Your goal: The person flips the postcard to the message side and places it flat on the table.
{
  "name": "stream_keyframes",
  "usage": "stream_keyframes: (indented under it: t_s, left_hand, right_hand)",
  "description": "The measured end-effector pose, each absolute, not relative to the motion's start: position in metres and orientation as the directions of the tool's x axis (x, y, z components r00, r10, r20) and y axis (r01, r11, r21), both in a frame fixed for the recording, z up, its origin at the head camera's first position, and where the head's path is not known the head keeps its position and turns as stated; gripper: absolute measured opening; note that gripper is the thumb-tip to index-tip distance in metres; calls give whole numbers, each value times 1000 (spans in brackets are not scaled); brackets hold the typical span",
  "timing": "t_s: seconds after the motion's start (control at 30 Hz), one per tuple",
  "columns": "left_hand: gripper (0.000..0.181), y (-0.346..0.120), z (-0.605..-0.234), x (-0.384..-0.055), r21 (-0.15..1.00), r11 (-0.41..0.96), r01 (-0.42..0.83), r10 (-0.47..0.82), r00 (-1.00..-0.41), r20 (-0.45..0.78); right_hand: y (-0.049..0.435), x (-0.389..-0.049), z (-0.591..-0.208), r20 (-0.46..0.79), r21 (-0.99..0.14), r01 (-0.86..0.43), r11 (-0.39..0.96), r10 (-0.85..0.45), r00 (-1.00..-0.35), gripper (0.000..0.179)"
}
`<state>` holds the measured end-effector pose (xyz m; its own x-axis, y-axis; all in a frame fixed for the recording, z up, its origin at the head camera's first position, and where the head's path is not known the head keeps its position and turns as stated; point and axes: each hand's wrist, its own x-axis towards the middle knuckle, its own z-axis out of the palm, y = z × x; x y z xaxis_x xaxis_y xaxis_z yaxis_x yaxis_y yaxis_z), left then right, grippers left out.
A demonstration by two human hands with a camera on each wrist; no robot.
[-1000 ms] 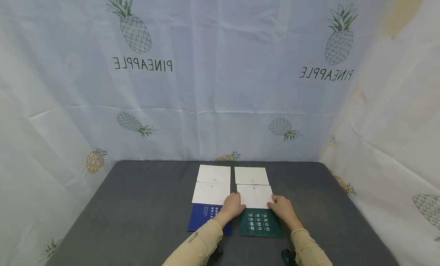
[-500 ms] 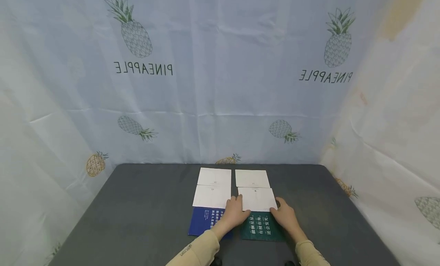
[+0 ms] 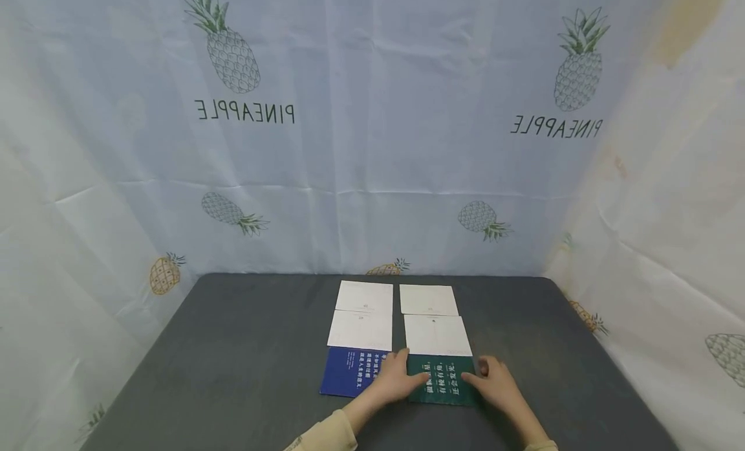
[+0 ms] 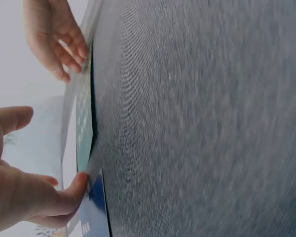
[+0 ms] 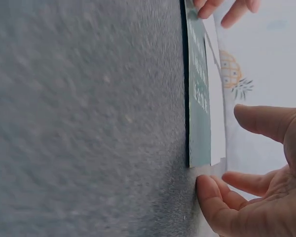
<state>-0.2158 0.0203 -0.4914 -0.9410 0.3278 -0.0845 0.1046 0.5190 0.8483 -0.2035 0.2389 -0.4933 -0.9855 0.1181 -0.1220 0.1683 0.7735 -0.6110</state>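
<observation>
A green card [image 3: 447, 391] with white Chinese lettering lies on the dark table between my two hands. My left hand [image 3: 391, 378] is at its left edge, thumb over the card and fingers reaching into the gap beside a blue card [image 3: 343, 371]. In the left wrist view its fingertip [image 4: 80, 183] is down at that gap, thumb raised. My right hand [image 3: 495, 383] is at the right edge of the green card. In the right wrist view its bent fingers [image 5: 207, 190] are just past the card's end, with the thumb [image 5: 251, 118] apart from them.
Beyond the coloured cards lie white cards in two columns: a near right one [image 3: 436, 335], a far right one [image 3: 428, 299], a near left one [image 3: 361, 329] and a far left one [image 3: 365, 296]. A pineapple-print curtain [image 3: 372, 147] hangs behind the dark table [image 3: 244, 360].
Both hands have drawn back toward me, from the sides of the near right white card to the sides of the green card. The cards stay in the same layout.
</observation>
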Motion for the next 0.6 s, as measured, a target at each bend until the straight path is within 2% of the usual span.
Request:
stream_keyframes:
  t_s: [0.33,0.6]
  left_hand:
    - [69,20,-492,-209,924,382,-32,278,-949,-147]
    - [59,18,-495,-207,940,326,-100,229,-957,-181]
  right_hand:
    - [238,-197,-498,-210,-705,242,666,131,-969,73]
    - [241,-193,-501,-240,-761,288,581,160,-957,65]
